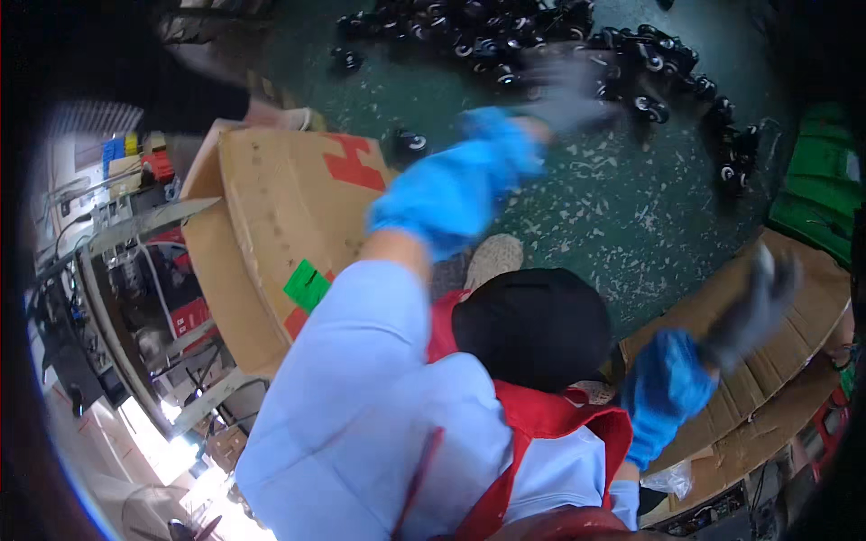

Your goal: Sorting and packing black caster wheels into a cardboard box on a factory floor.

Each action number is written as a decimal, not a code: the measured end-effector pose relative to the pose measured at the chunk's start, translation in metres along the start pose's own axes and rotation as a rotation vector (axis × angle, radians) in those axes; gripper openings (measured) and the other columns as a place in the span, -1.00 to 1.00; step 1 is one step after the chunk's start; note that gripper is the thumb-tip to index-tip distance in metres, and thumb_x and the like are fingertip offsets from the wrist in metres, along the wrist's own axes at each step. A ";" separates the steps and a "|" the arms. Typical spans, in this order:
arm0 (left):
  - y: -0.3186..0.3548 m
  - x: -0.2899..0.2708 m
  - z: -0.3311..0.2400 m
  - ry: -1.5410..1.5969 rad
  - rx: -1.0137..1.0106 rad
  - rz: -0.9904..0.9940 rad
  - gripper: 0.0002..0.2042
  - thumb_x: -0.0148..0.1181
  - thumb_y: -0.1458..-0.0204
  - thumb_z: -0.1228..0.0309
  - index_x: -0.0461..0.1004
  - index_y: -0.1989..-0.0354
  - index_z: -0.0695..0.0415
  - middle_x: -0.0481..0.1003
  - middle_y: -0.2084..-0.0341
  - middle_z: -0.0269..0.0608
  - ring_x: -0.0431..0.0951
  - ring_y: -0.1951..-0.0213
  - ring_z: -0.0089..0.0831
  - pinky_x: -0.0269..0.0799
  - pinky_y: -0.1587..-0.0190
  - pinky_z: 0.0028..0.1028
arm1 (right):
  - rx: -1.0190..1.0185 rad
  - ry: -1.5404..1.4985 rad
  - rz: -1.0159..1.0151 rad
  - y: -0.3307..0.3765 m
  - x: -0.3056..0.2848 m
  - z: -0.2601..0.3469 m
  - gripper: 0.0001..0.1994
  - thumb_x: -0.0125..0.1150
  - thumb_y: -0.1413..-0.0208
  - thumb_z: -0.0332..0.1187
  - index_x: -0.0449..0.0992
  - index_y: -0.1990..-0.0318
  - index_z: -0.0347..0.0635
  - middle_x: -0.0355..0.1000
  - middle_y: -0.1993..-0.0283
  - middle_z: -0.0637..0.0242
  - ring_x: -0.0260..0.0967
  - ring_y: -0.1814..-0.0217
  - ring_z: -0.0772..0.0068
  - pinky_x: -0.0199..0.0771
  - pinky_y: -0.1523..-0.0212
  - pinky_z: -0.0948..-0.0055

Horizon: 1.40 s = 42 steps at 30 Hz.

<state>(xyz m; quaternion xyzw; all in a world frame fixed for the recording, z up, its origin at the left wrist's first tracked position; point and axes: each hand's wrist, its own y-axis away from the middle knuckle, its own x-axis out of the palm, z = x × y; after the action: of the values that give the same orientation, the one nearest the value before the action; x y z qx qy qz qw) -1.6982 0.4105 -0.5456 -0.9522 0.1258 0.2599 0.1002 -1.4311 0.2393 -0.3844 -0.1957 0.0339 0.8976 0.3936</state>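
Observation:
My left hand, in a grey glove and smeared by motion, reaches out over the near side of a heap of black castors on the green floor. Its fingers are too blurred to show whether they hold anything. On the right, my right hand, also grey-gloved, hovers over or rests on brown cardboard; I cannot tell which. Its fingers are apart and nothing shows in them. Blue sleeve covers wrap both my forearms. A single castor lies apart from the heap, near a cardboard box.
The box on the left has red marks and a green label. Another person's hand is at its far edge. A green crate-like thing stands at the far right. Metal racks line the left side. The floor is scuffed with pale flecks.

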 end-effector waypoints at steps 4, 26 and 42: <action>0.146 -0.139 0.116 -1.157 -0.812 0.258 -0.27 0.36 0.12 0.06 0.27 -0.29 -0.07 0.16 -0.31 0.08 0.23 -0.29 0.12 0.12 -0.29 0.10 | -0.069 0.239 0.501 -0.044 0.109 -0.073 -0.32 0.37 -0.06 -0.15 0.29 -0.30 -0.23 0.33 -0.23 0.05 0.27 -0.26 0.22 0.24 -0.25 0.26; 0.001 -0.080 0.119 1.308 -1.383 0.004 -0.31 0.26 0.03 -0.05 0.22 -0.31 -0.23 0.17 -0.33 -0.19 0.04 -0.28 0.50 -0.07 -0.18 0.54 | 0.206 0.424 0.958 -0.143 0.319 -0.138 -0.12 0.47 0.29 0.26 0.42 -0.22 0.02 -0.09 -0.38 -0.04 0.21 -0.28 -0.08 0.43 -0.20 0.19; 0.048 0.042 0.018 1.246 -1.004 0.611 -0.47 0.17 -0.11 0.15 0.33 -0.24 0.06 0.49 -0.07 -0.14 0.52 -0.07 -0.15 0.53 -0.03 0.02 | 1.162 -1.015 0.559 0.064 0.117 -0.188 -0.49 0.22 -0.14 -0.35 0.25 -0.25 0.10 0.32 -0.20 0.21 0.37 -0.20 0.14 0.63 -0.02 0.02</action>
<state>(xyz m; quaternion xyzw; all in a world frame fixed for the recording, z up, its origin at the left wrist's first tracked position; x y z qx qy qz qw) -1.6856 0.3617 -0.5887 -0.7771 0.2790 -0.2702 -0.4952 -1.4875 0.2360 -0.6078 0.4850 0.3585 0.7812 0.1614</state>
